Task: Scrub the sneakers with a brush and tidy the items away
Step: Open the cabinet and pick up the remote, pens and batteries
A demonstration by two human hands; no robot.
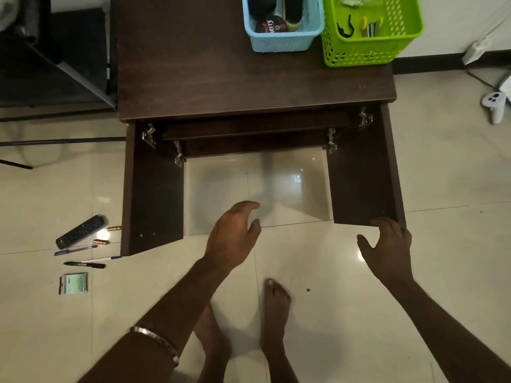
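A dark wooden cabinet (249, 78) stands in front of me with both doors swung wide. My right hand (388, 244) grips the lower corner of the right door (359, 175). In the gap between the doors my left hand (235, 233) hovers with fingers apart, holding nothing and well right of the left door (154, 194). On the cabinet top, a blue basket (279, 41) holds a brush (293, 11) and a round polish tin (272, 24). No sneakers are in view.
A green basket (359, 51) with small items sits beside the blue one. On the floor at the left lie a remote (81, 230), pens (83, 261), two small batteries (107, 234) and a green packet (73, 283). A white controller (495, 105) lies at the right. My bare feet (276, 313) stand on glossy tiles.
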